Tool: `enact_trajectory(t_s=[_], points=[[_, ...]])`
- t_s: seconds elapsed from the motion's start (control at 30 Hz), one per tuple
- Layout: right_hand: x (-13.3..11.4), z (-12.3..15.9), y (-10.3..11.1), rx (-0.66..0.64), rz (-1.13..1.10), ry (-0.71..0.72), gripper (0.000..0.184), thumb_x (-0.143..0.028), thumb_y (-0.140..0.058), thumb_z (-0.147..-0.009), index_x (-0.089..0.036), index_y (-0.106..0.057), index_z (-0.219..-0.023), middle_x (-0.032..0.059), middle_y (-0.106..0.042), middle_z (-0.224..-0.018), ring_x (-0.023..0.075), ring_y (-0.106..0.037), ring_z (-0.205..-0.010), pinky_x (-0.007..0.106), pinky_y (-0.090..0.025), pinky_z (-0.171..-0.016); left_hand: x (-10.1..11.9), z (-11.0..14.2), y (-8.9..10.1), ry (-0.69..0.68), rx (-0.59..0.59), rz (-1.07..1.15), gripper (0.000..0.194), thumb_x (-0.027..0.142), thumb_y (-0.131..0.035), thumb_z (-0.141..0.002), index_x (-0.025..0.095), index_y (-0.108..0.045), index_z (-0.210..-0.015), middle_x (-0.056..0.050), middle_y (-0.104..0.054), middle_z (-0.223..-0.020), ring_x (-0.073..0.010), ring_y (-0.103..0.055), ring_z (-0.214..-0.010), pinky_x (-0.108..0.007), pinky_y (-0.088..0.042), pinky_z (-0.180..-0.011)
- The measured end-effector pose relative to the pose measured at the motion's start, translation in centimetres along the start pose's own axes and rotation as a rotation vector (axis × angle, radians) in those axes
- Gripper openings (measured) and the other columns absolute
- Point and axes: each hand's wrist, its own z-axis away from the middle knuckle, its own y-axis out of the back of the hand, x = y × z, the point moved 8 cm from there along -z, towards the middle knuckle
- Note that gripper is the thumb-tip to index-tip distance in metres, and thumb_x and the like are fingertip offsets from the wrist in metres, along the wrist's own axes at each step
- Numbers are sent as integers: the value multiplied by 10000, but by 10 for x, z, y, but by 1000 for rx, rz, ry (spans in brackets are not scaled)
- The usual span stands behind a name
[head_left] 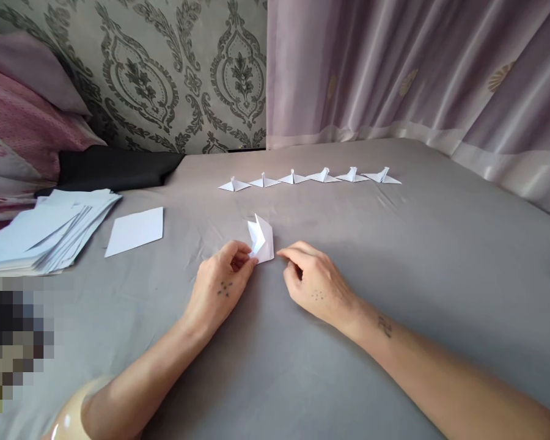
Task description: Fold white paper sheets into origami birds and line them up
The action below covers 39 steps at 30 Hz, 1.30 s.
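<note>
A partly folded piece of white paper [264, 239] stands near the middle of the grey cloth, with pointed flaps rising at its top. My left hand [222, 278] pinches its lower left corner between thumb and fingers. Just to the right of the paper is my right hand [318, 278], its fingers curled and the index fingertip close to the paper's right edge with a small gap. Nothing shows in the right hand, though its thumb side is partly hidden.
Behind the paper runs a row of several folded paper birds [325, 176]. On the left lie a single white sheet [135, 232] and a thick stack of paper [50, 229]. A black cloth-like item [114, 168] lies behind the stack. Curtains [371, 67] hang at the back right.
</note>
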Motion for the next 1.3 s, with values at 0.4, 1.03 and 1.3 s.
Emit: enact_trajectory(t_s=[0.4,1.03,1.3], points=[[-24,4,-11,-84,245,225,389,-79,-406,-809,-148,-624,-1123,78,-545,-921,203,-488,-828,352,-431,-737,-3,-3,-3,6,0,0,137,300,-542,-826,214,-584,-925,-4,-717,-801,-191,-679,-733,-295,-489,-652],[-32,5,-13,-106,211,250,411,-48,-388,-814,-123,-592,-1164,112,-596,-1142,241,-513,-1003,400,-480,-858,-4,-1,-3,-12,0,38,96,253,-522,-835,223,-567,-914,8,-697,-809,-175,-658,-735,-279,-464,-655],[-31,2,-13,-150,218,254,396,-70,-400,-825,-127,-577,-1175,110,-584,-1143,240,-501,-989,408,-485,-855,-4,1,-3,-26,-10,40,107,241,-520,-843,226,-567,-937,12,-688,-802,-172,-643,-722,-284,-458,-669]])
